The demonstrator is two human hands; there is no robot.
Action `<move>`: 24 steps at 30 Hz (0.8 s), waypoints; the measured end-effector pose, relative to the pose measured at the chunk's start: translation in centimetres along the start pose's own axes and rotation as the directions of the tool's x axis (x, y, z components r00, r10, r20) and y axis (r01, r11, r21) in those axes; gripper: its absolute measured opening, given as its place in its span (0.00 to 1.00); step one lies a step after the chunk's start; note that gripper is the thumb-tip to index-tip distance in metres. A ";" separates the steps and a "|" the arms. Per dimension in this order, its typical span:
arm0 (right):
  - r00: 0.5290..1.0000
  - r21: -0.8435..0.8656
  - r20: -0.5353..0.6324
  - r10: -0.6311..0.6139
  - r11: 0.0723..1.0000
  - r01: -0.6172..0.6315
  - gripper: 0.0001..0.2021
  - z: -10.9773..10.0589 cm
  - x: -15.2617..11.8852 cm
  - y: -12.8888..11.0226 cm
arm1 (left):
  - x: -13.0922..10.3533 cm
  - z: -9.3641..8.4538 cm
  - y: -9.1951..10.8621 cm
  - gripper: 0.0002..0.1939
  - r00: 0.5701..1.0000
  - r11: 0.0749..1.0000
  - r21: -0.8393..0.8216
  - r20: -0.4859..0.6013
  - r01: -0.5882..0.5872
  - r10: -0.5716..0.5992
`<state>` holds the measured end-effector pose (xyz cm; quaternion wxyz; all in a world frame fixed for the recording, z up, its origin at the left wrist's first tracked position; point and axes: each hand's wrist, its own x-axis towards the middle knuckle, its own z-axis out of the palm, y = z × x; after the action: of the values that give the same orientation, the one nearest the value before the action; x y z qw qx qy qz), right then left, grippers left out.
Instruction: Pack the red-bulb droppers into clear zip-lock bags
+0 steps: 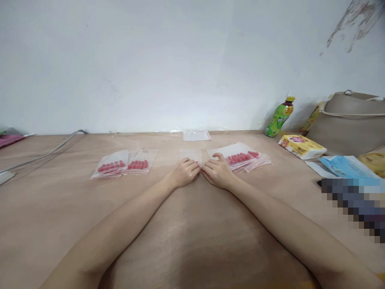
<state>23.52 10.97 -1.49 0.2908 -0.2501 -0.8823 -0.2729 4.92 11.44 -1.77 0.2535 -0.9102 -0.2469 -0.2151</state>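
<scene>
At the centre of the table, my left hand (187, 171) and my right hand (218, 170) pinch the near edge of a clear zip bag (190, 155), their fingertips almost touching. A bit of red shows between them; most of it is hidden by the fingers. Left of my hands lie two groups of clear bags, one with red pieces (111, 165) in a row, the other with red pieces (137, 164) beside it. More bags with red pieces (242, 157) are fanned out just right of my right hand.
A stack of flat bags (196, 136) lies near the wall. To the right stand a green bottle (279, 117), a yellow box (301, 146), a blue packet (349, 166) and a beige bag (355, 124). A grey cable (57, 146) crosses the left side.
</scene>
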 end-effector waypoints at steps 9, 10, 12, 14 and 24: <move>0.999 0.055 -0.007 0.051 0.997 -0.051 0.11 0.2 -0.6 0.5 | -1.3 -1.4 -0.9 0.15 0.999 0.998 0.051 0.038 0.022 -0.024; 0.998 0.063 -0.006 0.060 0.996 -0.059 0.11 0.2 -0.6 0.6 | -1.7 -1.9 -1.1 0.15 0.999 0.998 0.054 0.046 0.024 -0.026; 0.997 0.076 -0.003 0.074 0.994 -0.073 0.10 0.2 -0.6 0.6 | -2.5 -2.8 -1.4 0.14 0.997 0.997 0.064 0.062 0.033 -0.037; 0.997 0.085 -0.002 0.078 0.993 -0.077 0.10 0.1 -0.5 0.5 | -3.3 -3.4 -1.7 0.14 0.995 0.996 0.078 0.081 0.050 -0.056; 0.997 0.063 0.015 0.075 0.995 -0.076 0.12 0.0 -0.3 0.1 | -4.1 -3.7 -1.2 0.14 0.965 0.966 0.161 0.132 0.204 -0.226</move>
<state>23.77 11.01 -1.62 0.3031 -0.2757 -0.8823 -0.2318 0.01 8.86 -0.56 0.2753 -0.8704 -0.3780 -0.1539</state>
